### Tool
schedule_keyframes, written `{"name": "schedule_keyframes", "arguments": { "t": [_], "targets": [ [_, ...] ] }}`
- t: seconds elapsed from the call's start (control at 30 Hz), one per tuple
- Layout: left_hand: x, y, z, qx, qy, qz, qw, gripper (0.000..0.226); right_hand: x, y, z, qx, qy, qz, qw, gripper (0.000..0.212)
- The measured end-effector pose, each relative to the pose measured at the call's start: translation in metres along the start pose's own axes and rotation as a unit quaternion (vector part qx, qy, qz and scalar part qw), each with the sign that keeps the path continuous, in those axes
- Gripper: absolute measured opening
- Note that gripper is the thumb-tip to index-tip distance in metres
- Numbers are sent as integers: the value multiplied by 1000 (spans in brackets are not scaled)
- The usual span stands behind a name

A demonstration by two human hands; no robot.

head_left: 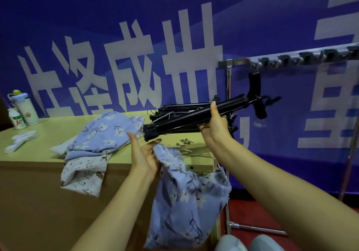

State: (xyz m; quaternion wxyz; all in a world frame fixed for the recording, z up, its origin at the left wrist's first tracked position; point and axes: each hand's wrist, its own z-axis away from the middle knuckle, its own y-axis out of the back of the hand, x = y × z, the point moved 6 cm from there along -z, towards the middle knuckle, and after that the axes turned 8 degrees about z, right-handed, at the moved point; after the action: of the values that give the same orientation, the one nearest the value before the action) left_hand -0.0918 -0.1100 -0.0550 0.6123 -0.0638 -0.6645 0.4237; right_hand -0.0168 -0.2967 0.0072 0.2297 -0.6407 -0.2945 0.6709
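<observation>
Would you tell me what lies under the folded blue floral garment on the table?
A white cartoon-print cloth lies beneath the folded blue floral garment, draping over the table edge; its top is covered.

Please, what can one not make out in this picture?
Head view only:
Black hangers: number unclear; they overlap in the right hand.
Blue floral garment: type unclear, bunched in the left hand.
Small bottle: label too small, blurred.
Clothes rack: rail blurred, cut off by right edge.
</observation>
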Motion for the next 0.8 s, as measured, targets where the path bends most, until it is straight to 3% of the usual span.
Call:
{"name": "schedule_keyframes", "arguments": {
  "t": [0.1,0.2,0.37,0.5,0.6,0.8],
  "targets": [
    [11,18,0,36,-14,-85,996,88,-12,11,-5,19,25,42,999,17],
    [14,11,4,19,-8,-168,986,81,-20,17,-3,22,44,49,998,12],
    [19,-17,13,-15,-46,-241,969,71,-22,15,6,-19,53,49,997,9],
    [20,-37,19,-49,-77,-322,942,56,-12,4,22,-73,86,114,987,18],
    [17,-48,27,-74,-105,-339,932,43,-5,-8,38,-115,115,168,972,6],
    [27,-74,43,-116,-164,-271,941,34,15,-19,71,-186,152,251,938,7]
  ]
}}
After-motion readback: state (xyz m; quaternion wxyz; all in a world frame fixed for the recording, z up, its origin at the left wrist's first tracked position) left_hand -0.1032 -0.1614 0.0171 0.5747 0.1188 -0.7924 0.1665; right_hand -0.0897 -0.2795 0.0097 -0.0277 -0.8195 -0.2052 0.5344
